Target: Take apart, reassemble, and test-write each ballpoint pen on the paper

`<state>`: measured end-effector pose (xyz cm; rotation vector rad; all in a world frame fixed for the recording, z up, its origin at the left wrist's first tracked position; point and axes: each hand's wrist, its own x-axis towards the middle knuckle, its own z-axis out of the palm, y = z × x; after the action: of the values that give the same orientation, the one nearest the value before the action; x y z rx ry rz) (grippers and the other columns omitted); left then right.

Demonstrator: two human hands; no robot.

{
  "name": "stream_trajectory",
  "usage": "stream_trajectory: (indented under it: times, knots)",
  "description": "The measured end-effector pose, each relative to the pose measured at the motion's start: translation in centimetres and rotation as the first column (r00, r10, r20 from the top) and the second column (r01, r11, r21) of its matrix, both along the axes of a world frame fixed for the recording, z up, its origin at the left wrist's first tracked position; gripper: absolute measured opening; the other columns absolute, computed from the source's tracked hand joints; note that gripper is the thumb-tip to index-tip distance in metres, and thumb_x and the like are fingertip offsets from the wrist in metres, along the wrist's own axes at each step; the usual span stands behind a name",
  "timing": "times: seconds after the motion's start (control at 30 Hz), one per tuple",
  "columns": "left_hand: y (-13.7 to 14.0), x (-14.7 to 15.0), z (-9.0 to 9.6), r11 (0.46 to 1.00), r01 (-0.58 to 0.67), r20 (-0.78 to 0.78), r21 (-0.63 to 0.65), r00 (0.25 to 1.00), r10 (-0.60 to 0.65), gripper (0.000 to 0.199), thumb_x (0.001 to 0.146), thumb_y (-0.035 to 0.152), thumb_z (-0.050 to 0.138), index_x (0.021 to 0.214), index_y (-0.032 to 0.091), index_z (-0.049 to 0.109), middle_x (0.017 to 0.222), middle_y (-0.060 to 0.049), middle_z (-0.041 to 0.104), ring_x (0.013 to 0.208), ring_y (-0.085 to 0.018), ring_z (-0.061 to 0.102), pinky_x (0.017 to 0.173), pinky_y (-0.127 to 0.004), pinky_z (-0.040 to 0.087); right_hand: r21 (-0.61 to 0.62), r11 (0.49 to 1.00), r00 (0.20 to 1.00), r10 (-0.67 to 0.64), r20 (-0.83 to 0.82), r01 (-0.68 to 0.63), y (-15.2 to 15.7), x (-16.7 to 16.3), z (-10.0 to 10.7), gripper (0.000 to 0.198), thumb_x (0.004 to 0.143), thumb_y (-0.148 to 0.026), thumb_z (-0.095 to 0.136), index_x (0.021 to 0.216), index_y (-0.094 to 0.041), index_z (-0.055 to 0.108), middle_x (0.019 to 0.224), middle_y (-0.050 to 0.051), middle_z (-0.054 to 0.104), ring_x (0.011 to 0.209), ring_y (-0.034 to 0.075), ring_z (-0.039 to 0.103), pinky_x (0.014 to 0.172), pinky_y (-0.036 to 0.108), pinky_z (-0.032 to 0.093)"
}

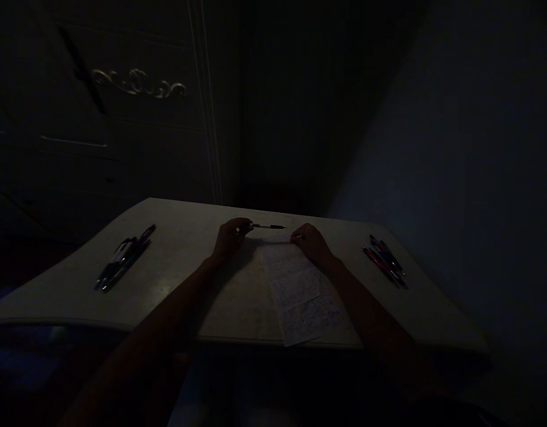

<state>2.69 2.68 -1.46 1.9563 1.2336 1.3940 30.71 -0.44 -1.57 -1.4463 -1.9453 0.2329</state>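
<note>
At the far side of the white table (pixel 166 261), my left hand (pixel 231 237) is closed around one end of a pen (pixel 262 225). The pen has a pale barrel and a dark end that points right, toward my other hand. My right hand (pixel 309 238) pinches the top edge of a sheet of paper (pixel 295 284) with dense writing or drawing on it. Creases or layered edges cross the paper, and its lower end reaches the table's near edge. My right forearm covers part of its right side. Dim light hides finger detail.
Several pens (pixel 125 257) lie in a bundle on the table's left side. Another group of pens (pixel 384 261), some red, lies on the right. Behind stands dark furniture with a scroll ornament (pixel 138 83); a wall (pixel 469 178) runs along the right.
</note>
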Motion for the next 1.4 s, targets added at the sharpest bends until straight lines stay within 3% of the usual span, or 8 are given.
stream_trajectory:
  times: [0.23,0.5,0.87,1.13,1.4]
  knots:
    - [-0.3,0.1,0.7,0.999,0.026,-0.016,-0.046,1.000,-0.027,0.011,0.080,0.022,0.072,0.088,0.018,0.076,0.093,-0.008,0.078,0.080,-0.021,0.069,0.079,-0.034,0.054,-0.036,0.999,0.959,-0.021,-0.281,0.011,-0.8,-0.9,1.0,0.012,0.087,-0.033,0.061,0.090,-0.023,0.066,0.082,0.002,0.070,0.075,0.019,0.062,0.071,0.032,0.048]
    - [-0.2,0.0,0.4,0.998,0.032,-0.015,-0.059,0.999,-0.033,0.012,0.080,0.026,0.071,0.088,0.020,0.076,0.094,-0.007,0.078,0.082,-0.023,0.069,0.082,-0.036,0.055,-0.017,0.998,0.924,0.055,-0.379,-0.067,-1.1,-1.6,1.2,0.018,0.078,-0.034,0.066,0.089,-0.020,0.070,0.090,0.005,0.075,0.082,0.021,0.067,0.080,0.034,0.051]
    - [-0.2,-0.1,0.3,0.996,0.077,0.025,-0.055,0.997,-0.076,0.017,0.079,0.036,0.071,0.088,0.021,0.076,0.093,-0.008,0.078,0.080,-0.024,0.069,0.079,-0.038,0.055,-0.065,0.996,0.874,0.020,-0.485,-0.058,-0.9,-1.9,0.8,0.017,0.073,-0.033,0.069,0.085,-0.021,0.075,0.092,0.005,0.077,0.089,0.023,0.070,0.088,0.039,0.053]
    - [-0.7,-0.1,1.0,0.994,0.070,0.027,-0.078,0.997,-0.068,0.018,0.080,0.034,0.072,0.091,0.021,0.077,0.095,-0.008,0.078,0.083,-0.023,0.069,0.081,-0.037,0.054,-0.121,0.989,0.815,0.002,-0.579,-0.088,-0.7,-2.5,0.6,0.024,0.070,-0.038,0.075,0.084,-0.019,0.075,0.087,0.006,0.076,0.084,0.022,0.070,0.082,0.037,0.054]
    - [-0.7,0.0,1.1,0.983,0.142,0.089,-0.119,0.987,-0.132,0.046,0.077,0.059,0.073,0.100,0.019,0.077,0.103,-0.011,0.078,0.093,-0.028,0.070,0.077,-0.036,0.055,-0.116,0.989,0.812,0.004,-0.584,-0.088,-0.8,-2.6,0.7,0.023,0.070,-0.039,0.074,0.082,-0.019,0.074,0.082,0.004,0.074,0.078,0.021,0.068,0.079,0.035,0.053]
